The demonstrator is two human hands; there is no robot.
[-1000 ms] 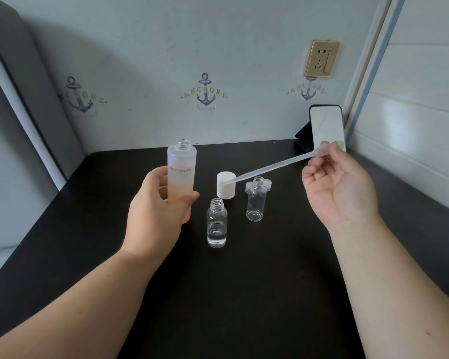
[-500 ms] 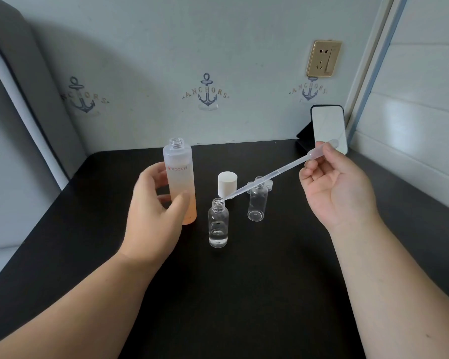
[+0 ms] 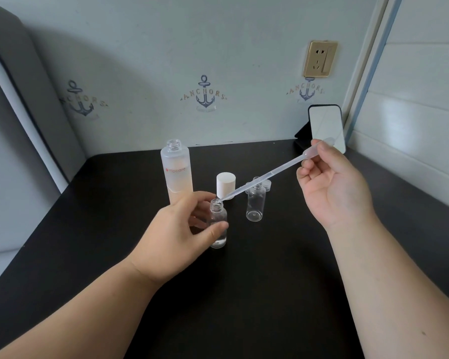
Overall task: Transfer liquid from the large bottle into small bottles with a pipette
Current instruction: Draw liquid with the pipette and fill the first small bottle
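The vial [image 3: 218, 224], standing on the table [image 3: 244, 294] just before the big bottle [image 3: 176, 174], is being gripped by the left hand [image 3: 176, 237]. The pipette [image 3: 267, 174] is being pinched by the right hand [image 3: 332, 187], its tip at the vial's mouth.

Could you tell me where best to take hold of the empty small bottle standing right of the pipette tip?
Probably around the straight body of the empty small bottle, below its neck, coming from the right: it stands upright and open-mouthed, and the pipette crosses above its mouth.

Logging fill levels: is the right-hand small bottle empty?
Empty: the right small bottle looks clear to its base, with no liquid line visible.
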